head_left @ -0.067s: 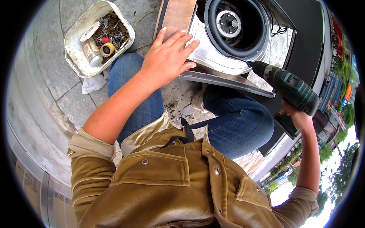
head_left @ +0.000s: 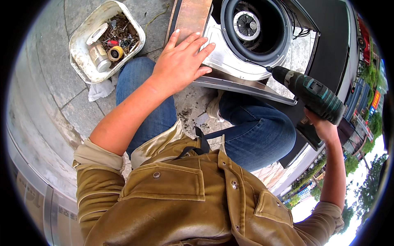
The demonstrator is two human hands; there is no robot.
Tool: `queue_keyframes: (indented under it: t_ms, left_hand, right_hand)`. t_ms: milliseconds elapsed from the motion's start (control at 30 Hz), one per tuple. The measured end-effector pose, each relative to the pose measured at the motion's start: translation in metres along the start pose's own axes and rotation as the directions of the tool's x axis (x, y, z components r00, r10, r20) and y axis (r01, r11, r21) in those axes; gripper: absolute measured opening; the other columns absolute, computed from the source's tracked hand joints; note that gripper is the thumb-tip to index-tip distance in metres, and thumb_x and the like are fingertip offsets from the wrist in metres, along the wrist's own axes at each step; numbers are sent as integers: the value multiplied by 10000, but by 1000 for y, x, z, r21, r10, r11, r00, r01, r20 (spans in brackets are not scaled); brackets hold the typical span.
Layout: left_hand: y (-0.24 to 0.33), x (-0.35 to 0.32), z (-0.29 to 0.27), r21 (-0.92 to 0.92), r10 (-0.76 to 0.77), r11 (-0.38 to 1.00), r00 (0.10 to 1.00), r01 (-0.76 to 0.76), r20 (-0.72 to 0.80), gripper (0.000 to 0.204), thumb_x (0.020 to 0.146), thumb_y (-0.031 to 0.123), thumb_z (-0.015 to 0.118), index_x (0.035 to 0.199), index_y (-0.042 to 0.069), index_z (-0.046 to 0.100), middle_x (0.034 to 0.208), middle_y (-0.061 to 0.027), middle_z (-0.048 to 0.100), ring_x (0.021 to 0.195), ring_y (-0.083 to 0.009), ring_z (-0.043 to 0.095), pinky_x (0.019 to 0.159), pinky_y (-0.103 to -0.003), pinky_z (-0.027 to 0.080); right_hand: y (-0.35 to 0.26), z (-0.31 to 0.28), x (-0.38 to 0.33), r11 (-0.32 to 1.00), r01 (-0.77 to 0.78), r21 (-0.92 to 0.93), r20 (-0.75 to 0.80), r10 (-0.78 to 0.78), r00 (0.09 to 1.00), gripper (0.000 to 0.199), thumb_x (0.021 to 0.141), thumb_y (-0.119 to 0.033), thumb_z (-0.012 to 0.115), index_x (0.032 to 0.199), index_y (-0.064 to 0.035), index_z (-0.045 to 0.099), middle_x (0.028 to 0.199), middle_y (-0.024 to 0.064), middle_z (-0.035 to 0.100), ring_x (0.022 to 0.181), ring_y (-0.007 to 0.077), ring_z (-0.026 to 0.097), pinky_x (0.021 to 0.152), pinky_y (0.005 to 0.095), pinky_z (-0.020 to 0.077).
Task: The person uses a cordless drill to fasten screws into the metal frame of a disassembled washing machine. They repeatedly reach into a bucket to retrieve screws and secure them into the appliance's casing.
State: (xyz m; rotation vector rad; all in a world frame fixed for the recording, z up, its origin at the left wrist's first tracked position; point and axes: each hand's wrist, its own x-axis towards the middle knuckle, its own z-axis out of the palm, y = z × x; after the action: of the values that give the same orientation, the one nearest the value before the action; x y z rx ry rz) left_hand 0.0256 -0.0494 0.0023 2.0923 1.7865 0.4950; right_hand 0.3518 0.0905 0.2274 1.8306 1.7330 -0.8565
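Observation:
My right hand (head_left: pixel 323 126) grips a black and teal cordless drill (head_left: pixel 314 88) by its handle. The long thin bit points left, and its tip meets the lower rim of a white round housing (head_left: pixel 230 66). Inside the housing are a thick black ring (head_left: pixel 230 30) and a silvery round hub (head_left: pixel 247 26), like a blower fan's. My left hand (head_left: pixel 174 67) lies with fingers spread on a copper-brown panel (head_left: pixel 193 16) beside the housing. A metal edge strip (head_left: pixel 246 90) runs along the near side of the unit.
A dirty white tub (head_left: pixel 84 30) with debris, a jar (head_left: pixel 99 57) and a yellow roll (head_left: pixel 115 53) stands at the left. My bent knees flank the unit's near edge. Black wires (head_left: pixel 301 33) hang at the far right, beside a large dark panel (head_left: pixel 330 41).

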Motion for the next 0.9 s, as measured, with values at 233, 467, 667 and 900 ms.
queue_keyframes:
  t_ms: [233,467,667,900]
  left_hand:
    - [-1,0,0,-3,4,1000,1000,-4,-7,577,865,438,597,1371,193,464,1361,-34,511,1319,-203,419,1101,-531,257]
    - [-1,0,0,-27,10,1000,1000,-10,-17,581,860,437,603,1369,194,465,1361,-30,507,1317,-205,421,1098,-538,258]
    - [0,-1,2,-34,12,999,1000,-12,-18,587,850,424,618,1370,198,466,1361,-31,507,1317,-206,422,1105,-533,257]
    - [-3,-6,11,10,2,1000,996,-2,-90,583,853,438,611,1365,196,475,1363,-21,505,1324,-196,412,1118,-506,263]
  right_hand:
    - [-7,4,0,997,82,1,-60,-82,995,176,828,-145,713,973,-60,661,788,13,627,687,100,571,625,271,456]
    - [-8,5,-2,990,142,19,-97,-140,985,115,823,-145,706,893,-65,663,688,-11,600,589,81,543,544,255,438]
    - [-5,-5,4,999,-41,17,50,41,998,252,834,-128,702,1068,-45,658,916,51,672,848,140,617,778,307,495]
    - [-12,0,4,999,37,-20,-51,-38,998,71,855,-118,640,876,-50,638,673,-2,563,572,97,520,533,269,414]
